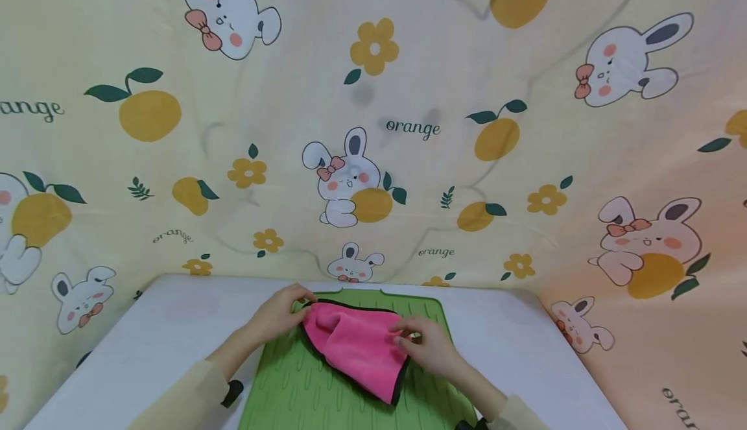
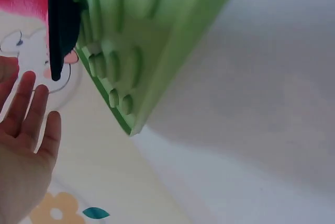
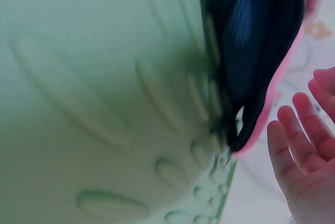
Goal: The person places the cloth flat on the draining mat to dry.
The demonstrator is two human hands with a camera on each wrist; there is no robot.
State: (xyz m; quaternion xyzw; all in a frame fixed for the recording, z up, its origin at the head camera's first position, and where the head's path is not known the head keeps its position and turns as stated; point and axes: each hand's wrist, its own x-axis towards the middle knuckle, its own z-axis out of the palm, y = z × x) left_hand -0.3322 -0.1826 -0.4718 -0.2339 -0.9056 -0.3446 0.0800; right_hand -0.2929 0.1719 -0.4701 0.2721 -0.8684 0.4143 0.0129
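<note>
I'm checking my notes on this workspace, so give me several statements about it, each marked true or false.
1. The green mat lies on a white table. True.
2. The pink cloth has plain pink edges. False: its edging is black.
3. In the head view, the left hand is at the cloth's right end. False: the left hand is at its left end.
4. In the head view, the right hand is at the cloth's right side. True.
5. The mat's surface is smooth all over. False: it bears elongated raised ridges.
6. The backdrop is printed with rabbits and oranges. True.
</note>
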